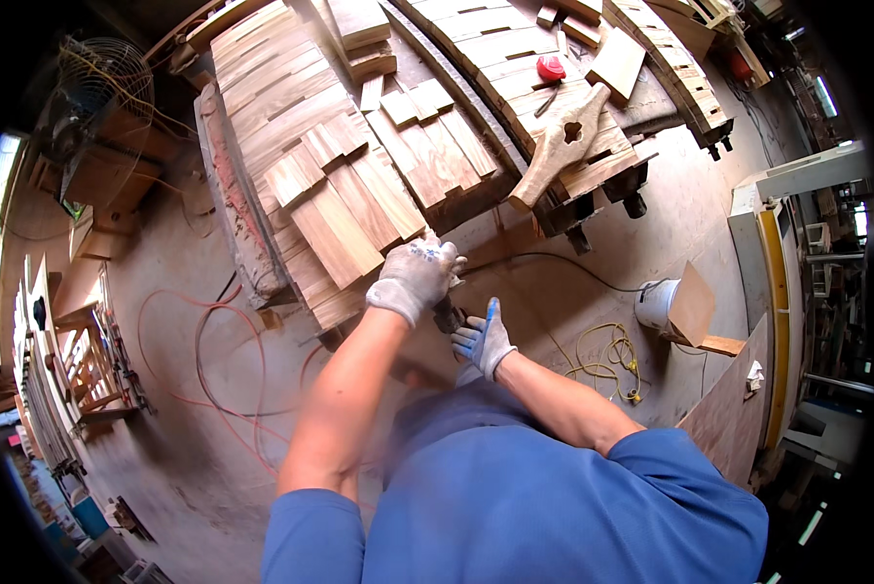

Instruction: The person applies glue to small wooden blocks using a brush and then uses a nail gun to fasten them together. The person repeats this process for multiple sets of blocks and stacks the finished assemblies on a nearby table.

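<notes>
Gloves covered both hands; left hand [413, 279] rested on the planks [345, 229], fingers curled at their edge; right hand [483, 339] gripped a small dark tool [448, 316] just beside it.

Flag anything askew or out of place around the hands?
Loose red hose and yellow cord coil on the floor. A white bucket lies tipped beside a board. Gloved left hand and right hand meet at the plank stack.
</notes>
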The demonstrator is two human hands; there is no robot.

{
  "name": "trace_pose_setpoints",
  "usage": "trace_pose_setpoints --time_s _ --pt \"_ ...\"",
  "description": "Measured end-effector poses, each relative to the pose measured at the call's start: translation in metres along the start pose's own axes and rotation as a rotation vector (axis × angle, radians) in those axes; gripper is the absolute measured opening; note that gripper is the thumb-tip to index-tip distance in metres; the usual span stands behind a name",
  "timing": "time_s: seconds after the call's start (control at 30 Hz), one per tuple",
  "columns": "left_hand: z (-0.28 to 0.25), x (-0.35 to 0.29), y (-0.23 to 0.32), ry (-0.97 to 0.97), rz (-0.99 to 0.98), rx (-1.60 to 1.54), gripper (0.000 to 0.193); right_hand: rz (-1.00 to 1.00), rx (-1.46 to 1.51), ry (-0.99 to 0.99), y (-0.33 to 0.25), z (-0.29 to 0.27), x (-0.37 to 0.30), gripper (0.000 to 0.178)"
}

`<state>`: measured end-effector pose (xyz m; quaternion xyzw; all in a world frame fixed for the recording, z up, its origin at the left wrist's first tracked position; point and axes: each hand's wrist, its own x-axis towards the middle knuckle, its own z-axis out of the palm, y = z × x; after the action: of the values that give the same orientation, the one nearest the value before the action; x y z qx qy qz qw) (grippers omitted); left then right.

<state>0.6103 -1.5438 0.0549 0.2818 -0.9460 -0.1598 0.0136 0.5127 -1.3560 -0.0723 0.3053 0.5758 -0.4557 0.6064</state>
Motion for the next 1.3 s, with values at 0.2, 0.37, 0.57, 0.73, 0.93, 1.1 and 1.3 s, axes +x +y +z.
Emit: trace_pose_setpoints --time_s 0.2,0.37,0.57,0.73,0.93,1.1,1.3 --pt "0.002 0.004 0.001 0.012 -0.008 -0.003 0.031 0.03 0.26 -0.411 -0.004 0.048 0.042 0.123" --pt "0.012 0.0 -0.005 -0.004 -0.014 -0.024 0.032 0.012 0.082 -0.296 -0.016 0.06 -0.004 0.113" --pt "-0.019 -0.025 -0.011 -0.034 -0.018 -0.199 0.033 -0.202 -0.641 -0.07 0.006 0.006 -0.025 0.06" --pt "-0.079 -0.096 -0.005 0.379 -0.076 -0.343 0.025 0.042 -1.318 -0.459 0.056 0.02 -0.021 0.058" --pt "-0.065 -0.233 -0.034 0.734 -0.743 -0.407 0.019 0.329 -0.587 -0.345 0.111 0.062 -0.009 0.092" --pt "0.037 -0.364 -0.045 0.578 -1.108 -0.534 0.019 0.336 -0.319 -0.23 0.135 0.068 -0.003 0.107" --pt "0.123 -0.491 -0.079 0.412 -1.166 -0.726 0.019 0.076 0.182 -0.049 0.176 0.095 0.005 0.102"
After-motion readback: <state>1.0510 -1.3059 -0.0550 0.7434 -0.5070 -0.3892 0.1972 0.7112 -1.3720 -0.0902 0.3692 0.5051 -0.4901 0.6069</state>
